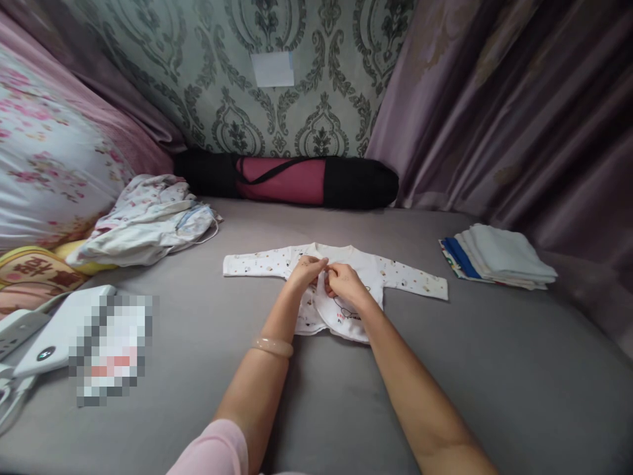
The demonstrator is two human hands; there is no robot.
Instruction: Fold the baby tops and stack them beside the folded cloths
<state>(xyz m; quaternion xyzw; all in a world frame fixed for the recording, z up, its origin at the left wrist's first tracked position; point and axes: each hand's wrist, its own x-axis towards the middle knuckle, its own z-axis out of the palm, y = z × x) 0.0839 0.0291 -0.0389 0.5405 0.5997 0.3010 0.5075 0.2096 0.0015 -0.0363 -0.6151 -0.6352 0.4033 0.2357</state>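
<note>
A small white baby shirt (pixel 341 324) with a scattered print lies spread on the grey bed sheet, both long sleeves stretched out sideways. My left hand (pixel 305 270) and my right hand (pixel 342 282) meet at its upper front, just below the neckline. Fingers of both hands are pinched together on the shirt's front edge, where part of the cloth is lifted between them. Exactly what the fingertips grip, a fastening or only the edge, is too small to make out. A pale bangle (pixel 271 346) circles my left forearm.
A stack of folded cloths (pixel 504 256) sits at the right. Crumpled clothes (pixel 153 214) lie at the left, beside a floral pillow (pixel 49 152). Nearer are a white device (pixel 66 330) and a power strip (pixel 22 328). A black and red long bag (pixel 287 179) lies along the wall.
</note>
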